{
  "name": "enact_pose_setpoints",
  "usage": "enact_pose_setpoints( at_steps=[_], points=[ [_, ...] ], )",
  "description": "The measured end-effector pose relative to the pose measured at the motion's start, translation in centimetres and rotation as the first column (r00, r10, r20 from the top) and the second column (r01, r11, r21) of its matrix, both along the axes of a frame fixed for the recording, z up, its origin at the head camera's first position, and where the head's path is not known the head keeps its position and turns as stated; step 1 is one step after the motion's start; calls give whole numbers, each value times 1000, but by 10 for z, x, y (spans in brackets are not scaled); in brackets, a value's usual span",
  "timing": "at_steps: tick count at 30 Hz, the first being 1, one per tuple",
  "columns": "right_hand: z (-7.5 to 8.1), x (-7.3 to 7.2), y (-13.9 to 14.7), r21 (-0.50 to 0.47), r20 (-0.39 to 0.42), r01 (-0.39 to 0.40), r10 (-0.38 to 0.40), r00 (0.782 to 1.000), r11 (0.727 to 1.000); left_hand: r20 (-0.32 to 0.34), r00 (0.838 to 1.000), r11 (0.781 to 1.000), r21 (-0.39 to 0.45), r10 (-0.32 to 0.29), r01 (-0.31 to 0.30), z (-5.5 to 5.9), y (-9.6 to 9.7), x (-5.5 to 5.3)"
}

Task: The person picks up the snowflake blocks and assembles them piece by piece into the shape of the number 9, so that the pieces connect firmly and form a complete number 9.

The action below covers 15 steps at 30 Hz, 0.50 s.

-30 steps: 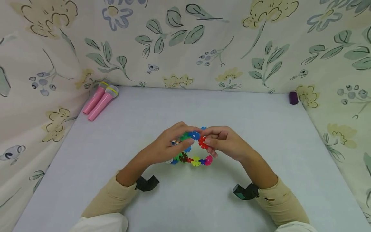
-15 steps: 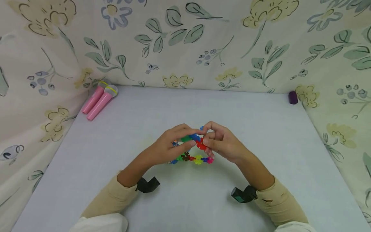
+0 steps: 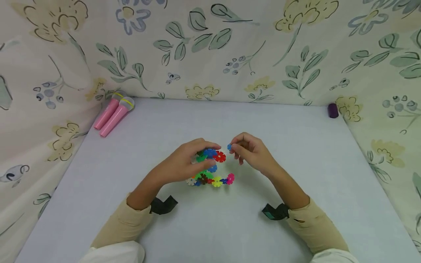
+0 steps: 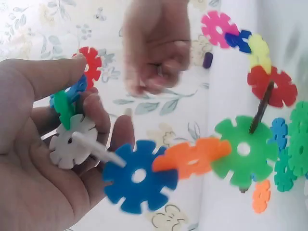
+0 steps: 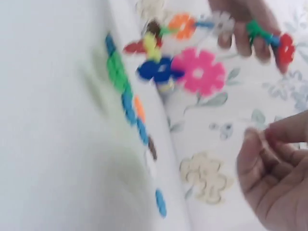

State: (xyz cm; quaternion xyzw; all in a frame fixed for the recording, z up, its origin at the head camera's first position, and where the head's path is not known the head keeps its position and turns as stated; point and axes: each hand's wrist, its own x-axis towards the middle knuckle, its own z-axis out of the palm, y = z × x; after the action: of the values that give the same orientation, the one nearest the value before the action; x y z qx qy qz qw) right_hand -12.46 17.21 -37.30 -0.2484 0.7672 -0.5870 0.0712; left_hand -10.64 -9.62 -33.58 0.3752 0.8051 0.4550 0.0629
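My left hand point(image 3: 184, 160) grips one end of a chain of interlocking plastic snowflake discs point(image 4: 139, 190), its thumb and fingers around the blue and green pieces near a red end disc point(image 3: 220, 156). From there the chain loops through white, blue, orange, green, brown and yellow pieces to a pink disc point(image 5: 198, 72) at the other end. My right hand point(image 3: 253, 151) is apart from the chain, its fingers loosely curled, thumb and forefinger tips close together with no disc visible between them. In the head view these fingertips overlap the edge of a light blue disc point(image 3: 229, 147).
Loose discs lie on the white table point(image 3: 279, 124) under and beyond the chain, among them green point(image 5: 117, 72), orange point(image 5: 139, 109) and blue point(image 5: 160, 202) ones. Two pink toy microphones point(image 3: 115, 118) lie at the far left corner, a dark purple object point(image 3: 333, 110) at the far right.
My right hand has let go of the red disc at the chain's end and moved away from it, slightly up and right. My left hand has drawn the chain slightly left.
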Motion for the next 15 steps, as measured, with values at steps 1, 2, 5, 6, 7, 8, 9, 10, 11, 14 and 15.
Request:
enact_pose_setpoints(
  at_steps=[1,2,5,6,7,8,9,10,11,14,15],
  points=[
    [-4,-3,1,106,-59,54,-48,997,993,8,1000,1000,-5,18,-18,0,0,0],
    [-10,-7,3,225,-118,114,-89,989,968,17,999,999,-2,37,-37,0,-1,0],
    [-25,-15,4,541,-236,222,-108,966,811,44,995,996,3,89,-89,1,0,0],
    [-29,-17,4,622,-247,225,-85,965,750,54,994,995,4,99,-100,2,0,0],
    [-33,-19,3,691,-244,212,-54,968,691,62,993,995,5,103,-104,2,0,0],
    [-36,-21,3,744,-230,192,-25,973,639,70,992,994,10,105,-105,2,0,0],
    [-38,-22,2,782,-216,169,8,976,600,79,992,995,13,103,-104,2,0,0],
    [-40,-22,1,813,-207,150,39,978,562,85,991,995,16,100,-101,2,0,0],
    [-41,-23,1,831,-204,140,59,977,538,92,991,995,20,94,-96,3,0,0],
    [-43,-23,0,831,-230,156,73,971,535,108,991,996,33,82,-86,3,0,0],
    [-43,-24,0,818,-242,168,64,968,550,110,991,996,37,81,-85,3,-1,1]
  ],
)
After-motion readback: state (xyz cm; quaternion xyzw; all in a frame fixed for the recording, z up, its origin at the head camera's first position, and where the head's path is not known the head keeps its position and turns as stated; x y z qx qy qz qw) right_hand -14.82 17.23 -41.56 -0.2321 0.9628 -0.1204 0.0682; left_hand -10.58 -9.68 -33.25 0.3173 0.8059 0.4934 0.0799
